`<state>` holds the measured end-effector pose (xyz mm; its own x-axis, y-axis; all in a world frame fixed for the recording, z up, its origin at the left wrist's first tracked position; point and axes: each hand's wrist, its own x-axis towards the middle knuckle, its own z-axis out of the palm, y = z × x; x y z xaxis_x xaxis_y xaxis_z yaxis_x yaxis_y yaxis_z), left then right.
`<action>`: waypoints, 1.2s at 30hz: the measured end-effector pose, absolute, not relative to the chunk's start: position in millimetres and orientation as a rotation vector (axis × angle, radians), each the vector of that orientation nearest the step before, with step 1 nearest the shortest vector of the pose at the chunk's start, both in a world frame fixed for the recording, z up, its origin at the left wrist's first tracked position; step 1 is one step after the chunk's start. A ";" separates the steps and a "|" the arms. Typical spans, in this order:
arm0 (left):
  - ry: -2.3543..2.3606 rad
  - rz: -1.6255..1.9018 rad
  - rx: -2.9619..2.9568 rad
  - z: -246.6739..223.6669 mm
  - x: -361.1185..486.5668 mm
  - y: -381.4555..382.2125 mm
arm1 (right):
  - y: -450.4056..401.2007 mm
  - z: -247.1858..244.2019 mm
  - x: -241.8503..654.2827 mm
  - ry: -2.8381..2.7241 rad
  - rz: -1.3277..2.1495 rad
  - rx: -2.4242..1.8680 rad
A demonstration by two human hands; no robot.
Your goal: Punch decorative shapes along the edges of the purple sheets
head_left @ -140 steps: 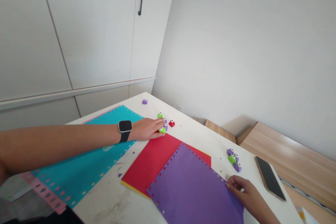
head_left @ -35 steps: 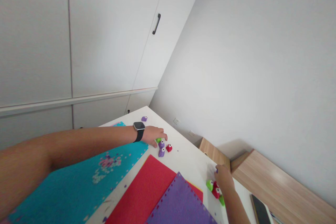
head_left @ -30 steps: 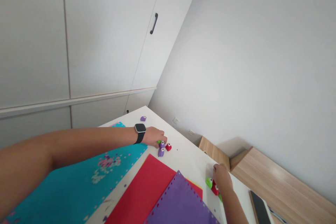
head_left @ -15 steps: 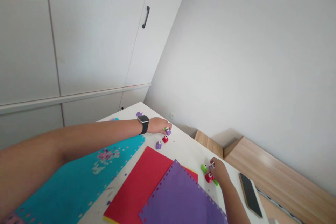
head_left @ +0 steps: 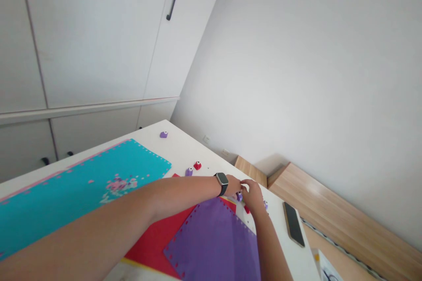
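Past the far corner of the purple sheet (head_left: 217,237), my left hand (head_left: 233,185), with a watch on its wrist, is beside my right hand (head_left: 253,195). Their fingers meet or nearly meet. A small purple punch (head_left: 239,196) shows under the fingers; whether either hand grips it is unclear. My right hand's fingers are curved, and a red punch (head_left: 247,209) lies beneath it. Another purple punch (head_left: 265,204) is just right of that hand. A red punch (head_left: 197,165) and a purple punch (head_left: 189,171) stand left of my hands.
A lone purple punch (head_left: 164,134) sits near the far table corner. The blue sheet (head_left: 82,193) bears paper bits. Under the purple sheet is a red sheet (head_left: 158,243). A phone (head_left: 293,224) lies near the right table edge, beside a wooden cabinet (head_left: 329,202).
My left hand has moved right, from the punches at the far side to beside my right hand. The green and purple punches near it are no longer at that spot. The view has shifted.
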<state>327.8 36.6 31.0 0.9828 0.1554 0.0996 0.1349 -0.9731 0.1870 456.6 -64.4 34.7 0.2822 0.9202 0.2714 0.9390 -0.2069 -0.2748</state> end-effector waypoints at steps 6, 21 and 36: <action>0.323 0.286 2.929 43.5 295.0 39.3 | -44.6 35.8 451.6 -1.622 -0.026 -2.149; 0.722 0.184 2.867 43.6 102.3 120.7 | 67.9 14.0 302.8 -2.139 0.182 -1.846; 0.692 0.303 2.735 11.6 227.7 87.8 | -2.4 13.4 381.2 -1.923 0.034 -2.422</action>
<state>227.7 87.8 11.6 0.8616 0.4912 0.1279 0.4272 -0.8378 0.3399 381.2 -2.4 13.4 0.2268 0.9739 0.0128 0.9728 -0.2259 -0.0518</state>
